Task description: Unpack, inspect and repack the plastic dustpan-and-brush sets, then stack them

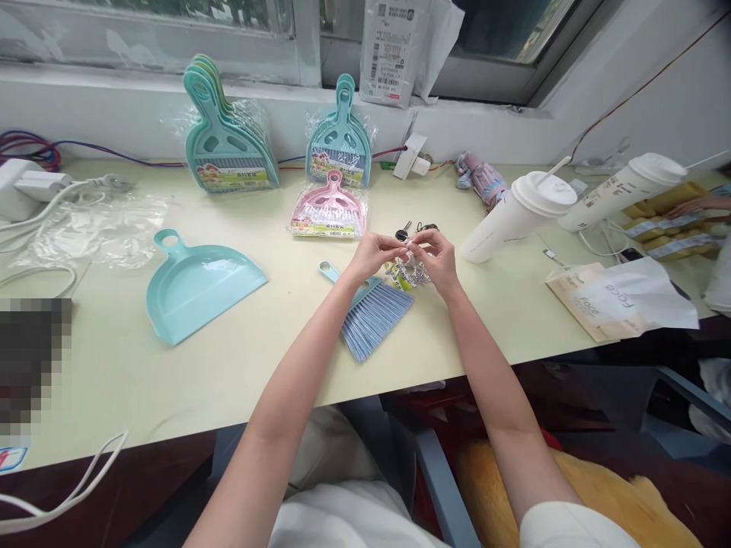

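Note:
My left hand (372,255) and my right hand (437,260) meet above the table, fingertips pinched together on a crinkled clear plastic wrapper (416,272). A green and yellow label card (403,280) shows partly beneath the wrapper. Just below my left hand lies a small brush (374,320) with blue-grey bristles and a light-blue handle, partly covered by that hand. Farther left, a light-blue dustpan (202,289) rests flat and apart from both hands. Behind my fingers is a key (403,233) with a dark head.
Wrapped teal dustpan sets (231,144) and another teal set (340,141) lean against the wall, with a wrapped pink set (331,209) in front. A white cup (514,217) stands right of my hands. A tissue pack (599,301) and plastic wrapping (100,232) lie on the table (274,342).

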Demonstrator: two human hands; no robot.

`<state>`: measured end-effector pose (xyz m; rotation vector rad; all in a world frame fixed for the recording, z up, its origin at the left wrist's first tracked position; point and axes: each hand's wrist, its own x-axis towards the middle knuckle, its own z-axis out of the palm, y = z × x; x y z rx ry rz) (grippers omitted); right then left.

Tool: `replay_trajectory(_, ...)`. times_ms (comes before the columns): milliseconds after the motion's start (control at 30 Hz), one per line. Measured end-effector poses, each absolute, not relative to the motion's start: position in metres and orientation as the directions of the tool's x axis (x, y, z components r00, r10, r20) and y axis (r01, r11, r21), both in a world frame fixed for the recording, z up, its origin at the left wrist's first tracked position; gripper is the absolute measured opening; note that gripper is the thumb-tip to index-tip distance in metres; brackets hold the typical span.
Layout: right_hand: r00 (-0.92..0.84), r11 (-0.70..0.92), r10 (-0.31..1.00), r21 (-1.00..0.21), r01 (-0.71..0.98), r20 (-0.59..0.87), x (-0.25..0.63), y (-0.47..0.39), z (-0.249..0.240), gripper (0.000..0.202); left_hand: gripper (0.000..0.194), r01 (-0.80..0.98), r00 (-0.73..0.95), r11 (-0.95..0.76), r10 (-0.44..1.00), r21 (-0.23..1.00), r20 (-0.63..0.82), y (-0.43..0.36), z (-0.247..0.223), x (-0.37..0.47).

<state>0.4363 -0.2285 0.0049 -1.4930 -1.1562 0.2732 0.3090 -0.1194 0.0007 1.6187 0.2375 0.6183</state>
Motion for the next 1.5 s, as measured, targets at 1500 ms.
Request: replay_trajectory(1500,0.504,0.276,0.781,-0.927,0.253,0.37,0.446,-0.231,0.002,0.023,0.029,-0.225,0.689,-0.674,0.4,0.704,0.604,-0.138,-0.003,0.319)
